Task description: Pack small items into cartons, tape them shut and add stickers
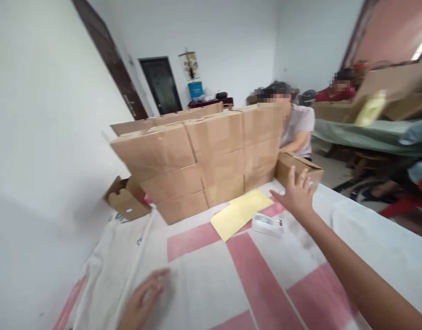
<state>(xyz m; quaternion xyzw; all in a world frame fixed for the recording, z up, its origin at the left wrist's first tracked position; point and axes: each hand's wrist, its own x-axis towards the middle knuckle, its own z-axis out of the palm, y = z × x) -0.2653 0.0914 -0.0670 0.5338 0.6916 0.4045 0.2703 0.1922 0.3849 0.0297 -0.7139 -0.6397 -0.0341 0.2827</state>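
My right hand point(298, 193) reaches forward with its fingers spread, in front of a closed cardboard box point(300, 167) at the table's far right. Whether the fingertips touch that box I cannot tell. Low on the left, my left hand point(144, 295) hovers near the cloth, slightly blurred, fingers apart and holding nothing. Between the hands and the stacked cardboard boxes point(218, 160) lie yellow sheets point(240, 213). Beside them, just left of my right forearm, rests a small white packet point(267, 225).
A red and white cloth point(211, 279) covers the table. An open cardboard box point(126, 199) stands at the back left by the wall. Behind the stack a person point(300, 126) sits, and another person point(338, 89) is at a green-covered table point(355, 135).
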